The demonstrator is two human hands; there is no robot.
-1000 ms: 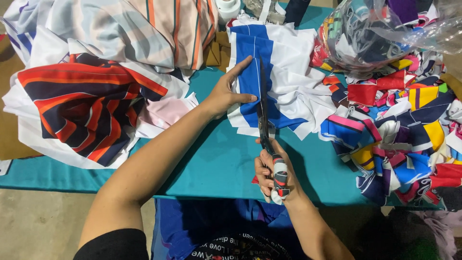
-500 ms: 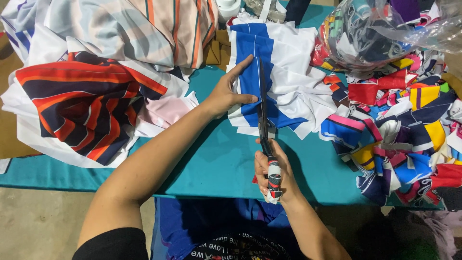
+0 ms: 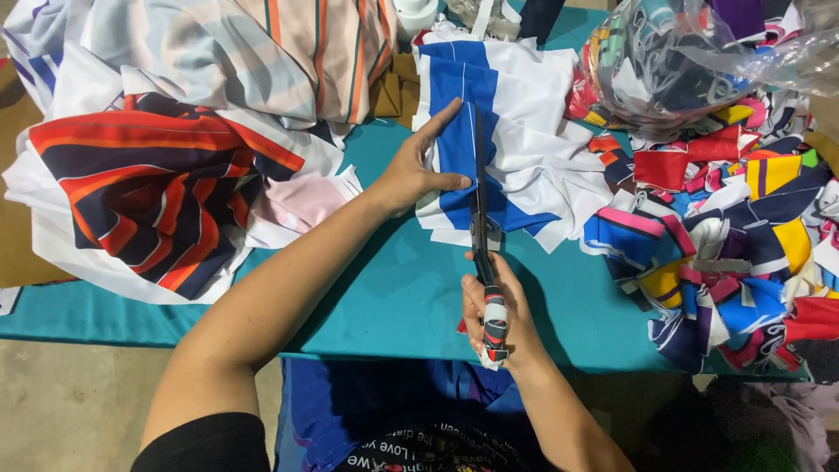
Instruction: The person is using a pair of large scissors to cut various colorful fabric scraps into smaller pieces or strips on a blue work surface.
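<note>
Left hand (image 3: 418, 170) lies open, pinning blue-and-white cloth (image 3: 516, 131) flat — steadying it — while right hand (image 3: 495, 319) grips scissors (image 3: 480, 210), blades along the stripe.

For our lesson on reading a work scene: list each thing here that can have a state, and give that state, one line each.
Scissors: blades closed, lying along the blue stripe.
Blue-and-white cloth: flat on the table, partly rumpled.
Left hand: pressing the cloth flat.
Right hand: closed around the scissor handles.
Plastic bag: full of scraps.
Scrap pile: loose, heaped.
Striped cloth: crumpled.
</note>
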